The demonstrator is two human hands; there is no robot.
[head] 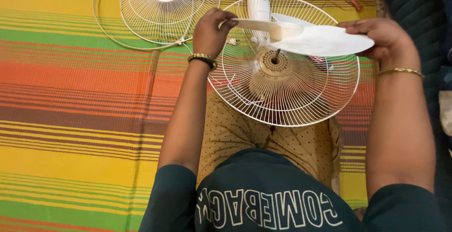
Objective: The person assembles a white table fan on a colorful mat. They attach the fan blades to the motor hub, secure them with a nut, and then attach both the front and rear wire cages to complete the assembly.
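Both arms reach out, left hand (210, 32) and right hand (383, 36) gripping white fan blades (325, 41) over rear grille (287, 93); front grille (165, 10) beside.

Left hand (211, 33): raised, fingers pinched shut.
Right hand (383, 36): raised, fingers curled down, gripping.
Forearms: both extended forward.

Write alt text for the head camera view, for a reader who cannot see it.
Both hands hold a white plastic three-blade fan propeller above the motor shaft of a white wire rear fan guard, the left hand gripping one blade tip, the right hand another. A second white wire front guard lies on the striped woven mat.
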